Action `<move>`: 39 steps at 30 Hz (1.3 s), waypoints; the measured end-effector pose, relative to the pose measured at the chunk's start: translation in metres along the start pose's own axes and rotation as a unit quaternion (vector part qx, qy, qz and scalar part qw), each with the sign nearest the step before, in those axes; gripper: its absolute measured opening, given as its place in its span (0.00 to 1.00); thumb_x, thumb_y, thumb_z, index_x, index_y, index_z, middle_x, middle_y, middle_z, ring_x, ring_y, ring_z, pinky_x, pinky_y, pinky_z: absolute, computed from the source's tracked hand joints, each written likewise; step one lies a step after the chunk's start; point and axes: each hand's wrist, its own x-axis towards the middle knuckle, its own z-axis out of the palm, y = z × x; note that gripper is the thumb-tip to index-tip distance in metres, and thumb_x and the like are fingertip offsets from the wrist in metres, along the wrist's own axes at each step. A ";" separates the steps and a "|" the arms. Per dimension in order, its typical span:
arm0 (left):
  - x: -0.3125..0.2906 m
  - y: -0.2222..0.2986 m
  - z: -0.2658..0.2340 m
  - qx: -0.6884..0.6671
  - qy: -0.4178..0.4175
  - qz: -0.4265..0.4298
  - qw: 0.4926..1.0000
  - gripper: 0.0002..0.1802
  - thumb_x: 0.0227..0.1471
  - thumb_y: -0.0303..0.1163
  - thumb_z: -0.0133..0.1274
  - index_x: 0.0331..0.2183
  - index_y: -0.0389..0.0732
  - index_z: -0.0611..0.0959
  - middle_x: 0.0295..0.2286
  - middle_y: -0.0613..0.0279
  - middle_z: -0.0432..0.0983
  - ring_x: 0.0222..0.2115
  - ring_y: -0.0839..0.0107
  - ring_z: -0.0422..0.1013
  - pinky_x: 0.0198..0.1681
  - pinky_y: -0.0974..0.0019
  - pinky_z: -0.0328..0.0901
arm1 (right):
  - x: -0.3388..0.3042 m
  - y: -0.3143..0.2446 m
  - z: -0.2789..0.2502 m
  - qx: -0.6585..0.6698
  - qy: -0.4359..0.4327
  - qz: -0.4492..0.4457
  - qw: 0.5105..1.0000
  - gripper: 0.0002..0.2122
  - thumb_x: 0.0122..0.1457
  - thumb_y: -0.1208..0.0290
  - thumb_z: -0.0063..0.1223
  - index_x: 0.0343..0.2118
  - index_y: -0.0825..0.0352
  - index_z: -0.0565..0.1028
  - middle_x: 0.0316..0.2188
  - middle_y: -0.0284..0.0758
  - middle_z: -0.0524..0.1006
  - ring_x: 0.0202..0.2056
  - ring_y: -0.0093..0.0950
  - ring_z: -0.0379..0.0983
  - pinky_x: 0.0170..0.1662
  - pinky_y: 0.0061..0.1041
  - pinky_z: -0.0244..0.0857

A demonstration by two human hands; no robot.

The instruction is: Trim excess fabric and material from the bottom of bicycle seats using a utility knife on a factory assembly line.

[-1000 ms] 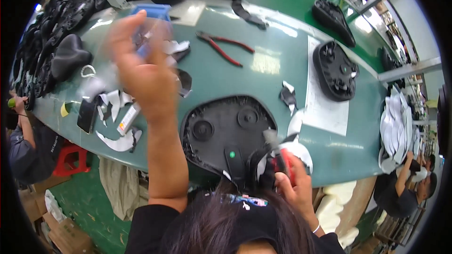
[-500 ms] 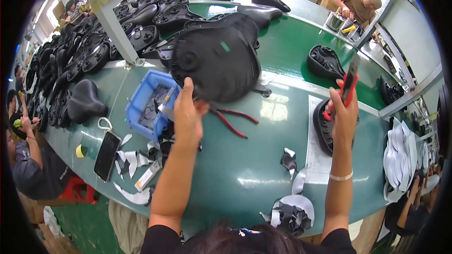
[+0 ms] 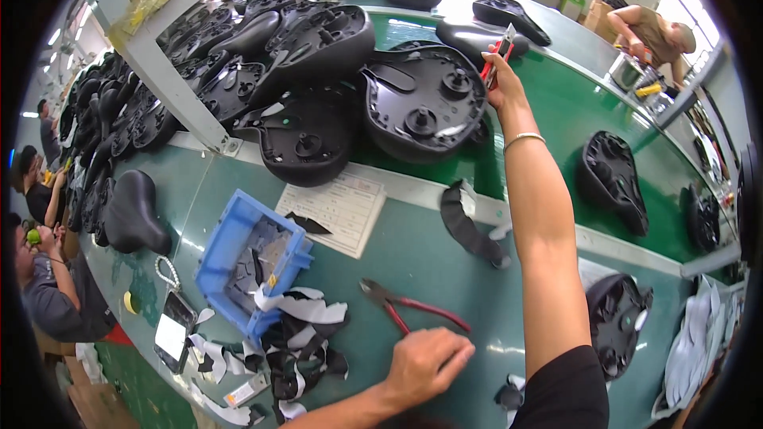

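My right hand (image 3: 505, 87) reaches far forward, closed around a red utility knife (image 3: 494, 63) with its pale blade pointing up. It is by the right edge of an upturned black bicycle saddle (image 3: 425, 103), whose hollow underside faces up. My left hand (image 3: 427, 361) is close to me, fingers curled in with nothing visible in them; its palm is hidden. Just beyond it, red-handled pliers (image 3: 385, 294) lie on the green table. A second upturned saddle (image 3: 306, 139) sits left of the first. A curved black strip (image 3: 465, 226) lies on the table left of my right forearm.
A blue bin (image 3: 218, 266) stands left, with black and white scraps (image 3: 306, 349) beside it. A phone (image 3: 173, 330), a paper sheet (image 3: 350, 210) and another saddle (image 3: 616, 322) lie about. A metal post (image 3: 175, 79) rises before piled saddles. People sit left and far right.
My left hand has let go of the saddle and drawn back toward me, its fingers curled. My right hand has moved forward and left with the knife. The view has shifted.
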 end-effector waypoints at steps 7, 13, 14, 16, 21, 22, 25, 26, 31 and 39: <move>0.002 -0.006 0.003 -0.029 0.009 0.007 1.000 0.04 0.45 0.28 0.58 0.25 0.40 0.80 0.20 0.61 0.73 0.20 0.64 0.71 0.23 0.65 0.64 | -0.001 -0.016 -0.012 -0.037 0.183 -0.121 0.975 0.12 0.53 0.72 0.55 0.40 0.53 0.70 0.34 0.30 0.69 0.39 0.32 0.69 0.26 0.37 0.70; 0.000 -0.008 0.010 -0.007 0.036 -0.022 0.999 0.05 0.48 0.29 0.56 0.27 0.38 0.80 0.22 0.58 0.74 0.22 0.64 0.72 0.24 0.65 0.64 | -0.191 -0.141 -0.003 -0.363 0.099 -0.013 0.927 0.11 0.53 0.63 0.56 0.38 0.58 0.74 0.27 0.27 0.71 0.23 0.23 0.70 0.21 0.26 0.64; 0.001 -0.009 0.014 -0.036 0.046 -0.038 0.998 0.06 0.49 0.30 0.56 0.27 0.37 0.80 0.23 0.57 0.74 0.23 0.66 0.72 0.25 0.66 0.64 | -0.234 -0.152 0.007 -0.408 0.056 -0.045 0.910 0.13 0.53 0.63 0.57 0.40 0.61 0.74 0.24 0.26 0.70 0.22 0.18 0.70 0.20 0.20 0.63; 0.001 -0.010 0.014 -0.088 0.054 -0.030 0.994 0.11 0.54 0.35 0.53 0.35 0.38 0.79 0.28 0.56 0.76 0.25 0.70 0.73 0.28 0.69 0.65 | -0.335 -0.161 0.053 -0.555 -0.015 -0.050 0.830 0.13 0.52 0.64 0.57 0.40 0.61 0.73 0.23 0.25 0.69 0.22 0.15 0.68 0.23 0.15 0.60; 0.012 -0.016 -0.009 -0.540 0.026 -0.196 0.818 0.33 0.54 0.47 0.52 0.52 0.34 0.65 0.44 0.52 0.70 0.45 0.66 0.69 0.50 0.62 0.64 | -0.488 -0.125 0.089 -0.763 -0.333 -0.164 0.529 0.14 0.45 0.72 0.63 0.37 0.67 0.77 0.25 0.34 0.73 0.29 0.29 0.74 0.34 0.23 0.67; 0.014 -0.013 -0.018 -0.552 0.016 -0.248 0.796 0.34 0.53 0.49 0.52 0.53 0.35 0.64 0.46 0.51 0.69 0.48 0.66 0.68 0.52 0.60 0.62 | -0.497 -0.127 0.091 -0.705 -0.398 -0.095 0.579 0.14 0.44 0.73 0.63 0.36 0.68 0.77 0.26 0.36 0.74 0.30 0.31 0.74 0.35 0.23 0.67; 0.003 -0.014 -0.036 -0.511 -0.005 -0.314 0.800 0.29 0.50 0.42 0.54 0.49 0.34 0.68 0.40 0.55 0.71 0.40 0.66 0.72 0.44 0.64 0.68 | -0.451 -0.125 0.049 -0.503 0.016 -0.014 0.864 0.16 0.54 0.67 0.54 0.47 0.63 0.73 0.31 0.30 0.76 0.31 0.17 0.72 0.36 0.19 0.67; 0.001 -0.006 -0.036 -0.484 0.005 -0.299 0.822 0.27 0.51 0.40 0.53 0.48 0.33 0.70 0.40 0.54 0.73 0.39 0.65 0.72 0.44 0.63 0.68 | -0.415 -0.126 0.028 -0.449 0.064 -0.054 0.890 0.19 0.56 0.61 0.54 0.49 0.59 0.71 0.31 0.32 0.73 0.28 0.21 0.73 0.33 0.21 0.68; -0.017 0.018 -0.048 -0.451 0.005 -0.290 0.844 0.30 0.48 0.42 0.57 0.47 0.34 0.69 0.40 0.57 0.68 0.38 0.69 0.68 0.42 0.67 0.65 | -0.283 -0.106 -0.076 -0.318 0.290 -0.017 0.902 0.20 0.55 0.61 0.57 0.49 0.60 0.67 0.40 0.38 0.70 0.26 0.35 0.72 0.25 0.35 0.72; -0.061 0.002 -0.087 -0.370 0.026 -0.329 0.869 0.36 0.49 0.49 0.58 0.50 0.32 0.69 0.42 0.58 0.68 0.43 0.70 0.64 0.48 0.67 0.61 | -0.348 -0.071 -0.052 -0.314 0.197 -0.019 0.929 0.18 0.58 0.64 0.52 0.49 0.64 0.65 0.33 0.35 0.71 0.23 0.27 0.71 0.22 0.26 0.71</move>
